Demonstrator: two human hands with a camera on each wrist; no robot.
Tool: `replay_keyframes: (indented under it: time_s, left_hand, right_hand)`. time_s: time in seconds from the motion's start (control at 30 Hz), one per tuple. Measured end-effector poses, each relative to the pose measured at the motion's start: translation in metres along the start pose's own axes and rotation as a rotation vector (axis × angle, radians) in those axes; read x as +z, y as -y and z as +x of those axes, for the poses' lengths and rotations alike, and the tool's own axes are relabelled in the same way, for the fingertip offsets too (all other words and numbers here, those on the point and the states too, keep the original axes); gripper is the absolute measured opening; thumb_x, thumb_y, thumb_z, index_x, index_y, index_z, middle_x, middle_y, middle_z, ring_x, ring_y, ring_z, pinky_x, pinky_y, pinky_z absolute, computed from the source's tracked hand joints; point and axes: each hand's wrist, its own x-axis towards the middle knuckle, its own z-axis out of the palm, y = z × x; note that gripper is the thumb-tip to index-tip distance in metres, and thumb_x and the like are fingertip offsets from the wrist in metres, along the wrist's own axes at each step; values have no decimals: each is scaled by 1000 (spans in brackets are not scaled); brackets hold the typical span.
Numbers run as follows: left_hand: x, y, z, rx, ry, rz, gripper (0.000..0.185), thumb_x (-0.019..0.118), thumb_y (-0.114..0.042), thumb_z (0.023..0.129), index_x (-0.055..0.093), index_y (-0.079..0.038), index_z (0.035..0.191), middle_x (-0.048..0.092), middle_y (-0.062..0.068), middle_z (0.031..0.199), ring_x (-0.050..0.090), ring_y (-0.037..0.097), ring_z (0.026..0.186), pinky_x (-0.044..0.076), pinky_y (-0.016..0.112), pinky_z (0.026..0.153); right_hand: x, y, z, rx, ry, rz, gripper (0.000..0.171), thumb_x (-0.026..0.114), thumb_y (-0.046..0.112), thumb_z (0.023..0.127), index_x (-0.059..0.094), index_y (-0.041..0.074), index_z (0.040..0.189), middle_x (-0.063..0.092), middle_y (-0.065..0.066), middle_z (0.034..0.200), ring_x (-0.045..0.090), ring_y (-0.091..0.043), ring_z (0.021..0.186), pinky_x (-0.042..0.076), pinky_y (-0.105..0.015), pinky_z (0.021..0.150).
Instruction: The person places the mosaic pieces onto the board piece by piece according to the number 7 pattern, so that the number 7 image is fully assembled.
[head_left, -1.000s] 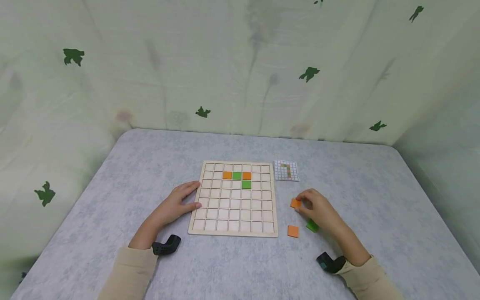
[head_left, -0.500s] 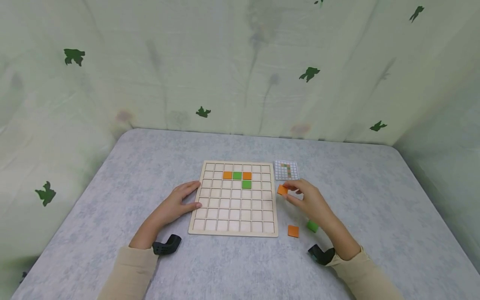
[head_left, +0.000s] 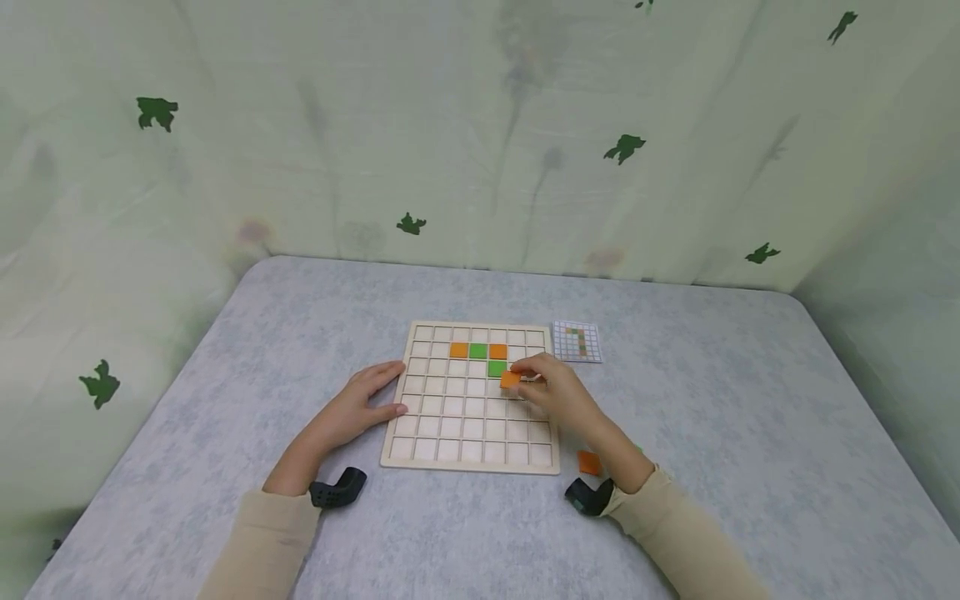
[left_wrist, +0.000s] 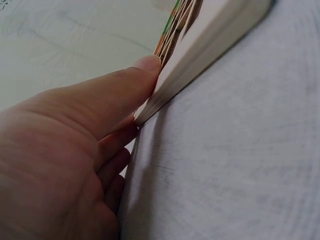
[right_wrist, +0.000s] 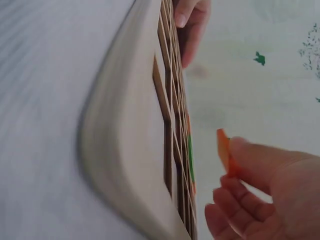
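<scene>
Small pattern card (head_left: 577, 342), loose orange tile (head_left: 588, 462), grey table (head_left: 300, 317), leaf-print curtain (head_left: 480, 125)

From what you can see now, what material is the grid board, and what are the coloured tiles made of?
The grid board looks like pale unfinished wood: matte, light beige, thick rounded edge. The orange tile pinched by the right hand seems thin painted wood or plastic; I cannot tell which.

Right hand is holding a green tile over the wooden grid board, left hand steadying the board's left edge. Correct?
Not quite: the tile pinched by the right hand is orange, not green, as the head view shows. It is over the wooden grid board, and the left hand steadies its left edge.
</scene>
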Motion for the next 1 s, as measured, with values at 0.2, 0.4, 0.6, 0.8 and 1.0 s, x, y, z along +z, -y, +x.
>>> replay_keyframes:
  time_s: [0.2,0.4,0.6,0.8,1.0]
  left_hand:
    - [0,-1,1,13,-3,-7,72,65,-34,83,31,-6,140,27,13,143,15,34,131,17,53,101]
    - [0,-1,1,19,-5,-7,72,65,-33,83,31,-6,140,27,14,143,15,34,131,18,54,101]
    - [1,1,1,18,-5,-6,72,65,-33,83,31,-6,140,27,13,143,15,34,131,17,53,101]
    - [1,1,1,31,-10,6,71,65,-33,83,32,-5,140,29,14,142,17,35,131,17,53,101]
    - [1,0,0,36,-9,-5,70,65,-31,83,32,-5,140,29,13,142,17,34,131,17,53,102]
  right_hand:
    - [16,-5,9,14,30,-41,22,68,15,81,64,7,102,57,0,96,51,-10,81,46,-24,69]
    - [20,-3,10,30,91,-60,21,68,14,81,66,9,102,53,-1,99,47,-13,82,43,-28,70]
    - [13,0,7,72,102,-13,29,69,16,81,63,8,108,52,-2,103,47,-14,85,43,-29,72]
    - [-10,3,-2,66,44,30,40,70,17,80,58,7,116,51,-4,113,49,-23,95,45,-36,77]
    - [-39,3,-27,-6,-18,-17,48,71,18,79,53,8,122,48,-5,122,47,-29,103,43,-42,83]
